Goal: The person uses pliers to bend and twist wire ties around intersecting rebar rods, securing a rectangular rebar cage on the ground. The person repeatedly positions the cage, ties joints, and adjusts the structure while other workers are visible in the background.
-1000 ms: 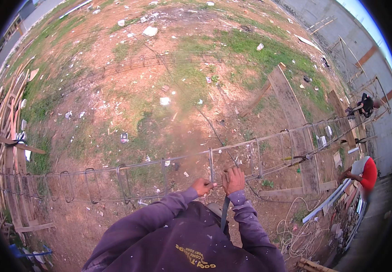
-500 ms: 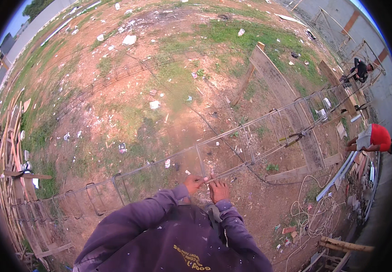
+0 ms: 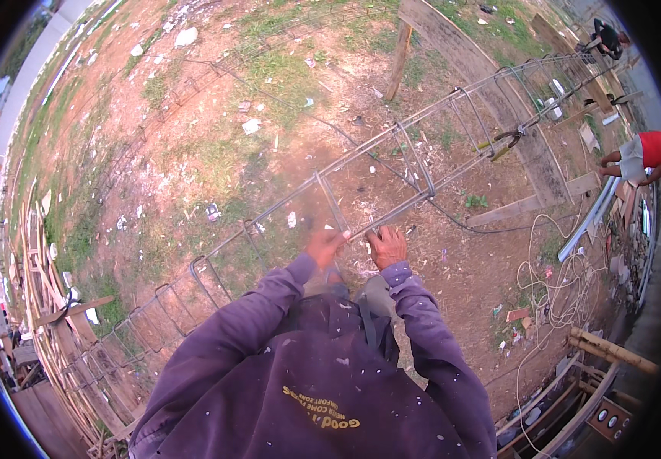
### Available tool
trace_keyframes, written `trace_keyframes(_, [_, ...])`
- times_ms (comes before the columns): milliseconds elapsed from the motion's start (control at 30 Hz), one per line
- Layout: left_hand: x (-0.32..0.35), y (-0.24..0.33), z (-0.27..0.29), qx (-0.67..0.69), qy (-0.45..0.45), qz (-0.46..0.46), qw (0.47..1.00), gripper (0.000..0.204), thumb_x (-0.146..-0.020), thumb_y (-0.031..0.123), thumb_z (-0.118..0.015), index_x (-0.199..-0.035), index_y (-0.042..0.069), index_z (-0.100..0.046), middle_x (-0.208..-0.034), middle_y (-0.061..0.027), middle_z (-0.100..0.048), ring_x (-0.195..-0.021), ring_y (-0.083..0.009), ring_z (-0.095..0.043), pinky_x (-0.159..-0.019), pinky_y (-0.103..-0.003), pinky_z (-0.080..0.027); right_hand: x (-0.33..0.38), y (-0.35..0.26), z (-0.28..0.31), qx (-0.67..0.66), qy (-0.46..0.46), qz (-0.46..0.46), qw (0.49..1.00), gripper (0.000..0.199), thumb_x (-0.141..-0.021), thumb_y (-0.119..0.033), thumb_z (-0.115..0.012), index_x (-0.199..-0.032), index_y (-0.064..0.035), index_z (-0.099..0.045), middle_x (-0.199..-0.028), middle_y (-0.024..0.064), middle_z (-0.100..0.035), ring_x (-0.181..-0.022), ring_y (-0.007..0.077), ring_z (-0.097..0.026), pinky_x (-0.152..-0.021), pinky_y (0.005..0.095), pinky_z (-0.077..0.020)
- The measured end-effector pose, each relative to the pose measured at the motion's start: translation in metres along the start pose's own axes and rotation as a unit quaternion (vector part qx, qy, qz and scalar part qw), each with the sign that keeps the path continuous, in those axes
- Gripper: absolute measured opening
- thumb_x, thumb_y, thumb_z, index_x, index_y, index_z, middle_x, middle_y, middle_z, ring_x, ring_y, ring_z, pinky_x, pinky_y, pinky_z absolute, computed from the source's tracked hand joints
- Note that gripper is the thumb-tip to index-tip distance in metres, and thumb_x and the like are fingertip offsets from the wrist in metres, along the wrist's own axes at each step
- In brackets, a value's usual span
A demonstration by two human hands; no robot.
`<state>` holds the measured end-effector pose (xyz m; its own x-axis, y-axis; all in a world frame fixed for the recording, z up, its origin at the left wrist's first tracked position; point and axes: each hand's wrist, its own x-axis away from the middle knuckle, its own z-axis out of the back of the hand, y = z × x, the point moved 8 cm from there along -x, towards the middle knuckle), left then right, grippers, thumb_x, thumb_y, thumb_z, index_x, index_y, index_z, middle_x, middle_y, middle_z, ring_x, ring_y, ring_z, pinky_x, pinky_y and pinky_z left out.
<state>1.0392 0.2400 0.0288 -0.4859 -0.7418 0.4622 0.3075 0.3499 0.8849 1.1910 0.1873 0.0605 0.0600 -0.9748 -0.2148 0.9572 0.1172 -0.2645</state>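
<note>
- From my remote view, the rebar cage [image 3: 431,191] runs slantwise in front of the person, its near bar right at the hands.
- I judge that the wooden plank [image 3: 533,164] under the cage's right stretch props it off the ground, within standing reach.
- The yellow-handled tool [image 3: 503,145] lies against the cage's near side, right of the hands, presumably kept handy.
- I see the left hand [image 3: 325,247] at the corner where a stirrup [image 3: 332,203] meets the cage's near bar, probably steadying that joint; its grip looks narrow, but I cannot tell what it pinches.
- The right hand [image 3: 388,247] is just right of it, below the cage's near bar, back up, fingers curled; I cannot tell whether they hold anything.
- Both forearms reach forward to the cage, elbows bent outward.
</note>
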Motion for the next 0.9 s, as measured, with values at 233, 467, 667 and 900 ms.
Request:
trace_keyframes(233, [-0.009, -0.019, -0.002, -0.022, 0.028, -0.025, 0.999, 0.043, -0.09, 0.041, -0.061, -0.072, 0.002, -0.063, -0.058, 0.0004, -0.053, -0.051, -0.0067, -0.043, -0.048, -0.026, -0.033, 0.037, -0.032, 0.038, -0.14, -0.137, -0.086, 0.977, 0.017, -0.082, -0.02, -0.058, -0.09, -0.008, -0.067, -0.083, 0.0148, -0.062, -0.082, 0.0319, -0.06, -0.07, 0.0439, -0.0448])
trace_keyframes(467, [0.007, -0.008, -0.003, 0.033, 0.019, 0.009, 0.999, 0.04, -0.091, 0.04, -0.06, -0.077, 0.003, -0.067, -0.059, -0.0015, -0.057, -0.048, -0.007, -0.048, -0.042, -0.023, -0.033, 0.059, -0.051, 0.028, -0.455, -0.066, -0.327, 0.826, 0.025, -0.09, -0.024, -0.053, -0.094, -0.002, -0.064, -0.072, 0.0208, -0.062, -0.07, 0.0375, -0.061, -0.066, 0.043, -0.045])
trace_keyframes(667, [0.02, -0.001, -0.003, -0.016, -0.04, 0.047, 0.998, 0.035, -0.092, 0.034, -0.06, -0.087, 0.0, -0.068, -0.063, -0.0054, -0.063, -0.047, -0.0091, -0.051, -0.042, -0.022, -0.036, 0.087, -0.038, 0.017, -0.368, -0.074, -0.253, 0.892, 0.024, -0.09, -0.024, -0.05, -0.1, -0.006, -0.061, -0.078, 0.0231, -0.063, -0.075, 0.0419, -0.06, -0.068, 0.0491, -0.0455])
trace_keyframes(900, [0.014, -0.003, -0.009, -0.053, 0.06, 0.024, 0.996, 0.026, -0.08, 0.025, -0.076, -0.075, 0.003, -0.063, -0.061, -0.0028, -0.061, -0.043, -0.0051, -0.044, -0.039, -0.022, -0.03, 0.071, -0.087, 0.036, -0.294, -0.08, -0.139, 0.942, 0.016, -0.086, -0.012, -0.052, -0.099, -0.0026, -0.054, -0.082, 0.0189, -0.063, -0.073, 0.0386, -0.062, -0.063, 0.05, -0.0466])
